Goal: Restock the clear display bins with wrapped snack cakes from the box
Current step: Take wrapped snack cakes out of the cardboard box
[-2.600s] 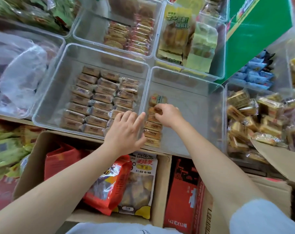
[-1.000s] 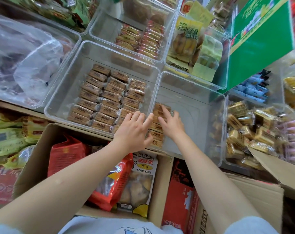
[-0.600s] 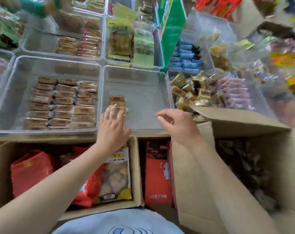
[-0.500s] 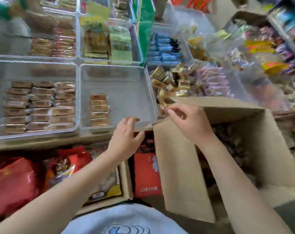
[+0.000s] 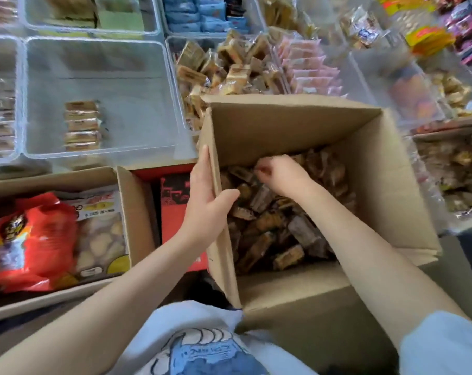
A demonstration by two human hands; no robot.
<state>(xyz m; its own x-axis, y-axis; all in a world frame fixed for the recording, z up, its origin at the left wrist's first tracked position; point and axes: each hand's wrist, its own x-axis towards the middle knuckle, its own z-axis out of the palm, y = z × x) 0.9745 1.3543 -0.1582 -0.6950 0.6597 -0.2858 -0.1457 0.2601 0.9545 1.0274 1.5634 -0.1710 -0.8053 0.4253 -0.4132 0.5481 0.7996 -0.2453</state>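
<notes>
An open cardboard box [image 5: 370,169] sits at the lower right, piled with loose brown wrapped snack cakes [image 5: 275,228]. My left hand [image 5: 205,196] holds the box's left flap, fingers outside and thumb inside. My right hand [image 5: 278,174] is down inside the box with fingers curled among the cakes; whether it grips one is hidden. Up left stands a clear display bin [image 5: 153,77] holding one short column of wrapped cakes [image 5: 81,125].
A second cardboard box [image 5: 137,201] at the left holds red snack bags [image 5: 29,239]. A red carton [image 5: 175,209] stands between the boxes. More clear bins with tan cakes [image 5: 229,66] and pink packets [image 5: 308,69] line the back; another bin [image 5: 454,174] sits right.
Both hands have left the clear bin. The view swung right to the cake box; my left hand took the flap and my right hand went down into the cakes.
</notes>
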